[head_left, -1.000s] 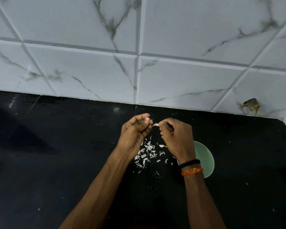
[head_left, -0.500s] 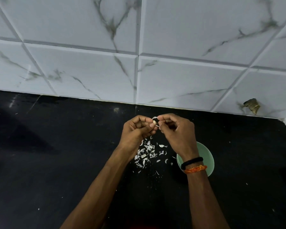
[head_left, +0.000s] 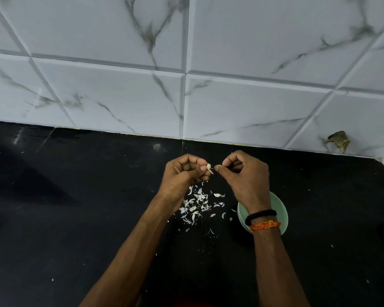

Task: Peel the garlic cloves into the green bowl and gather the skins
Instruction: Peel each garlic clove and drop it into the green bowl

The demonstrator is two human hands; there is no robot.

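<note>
above the skins (head_left: 196,204), left hand (head_left: 183,173) pinches a clove (head_left: 209,166); right hand (head_left: 245,175) is curled beside it, grip unclear, over the bowl (head_left: 283,214).

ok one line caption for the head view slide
Left hand holds a garlic clove; skins litter the counter.
</note>
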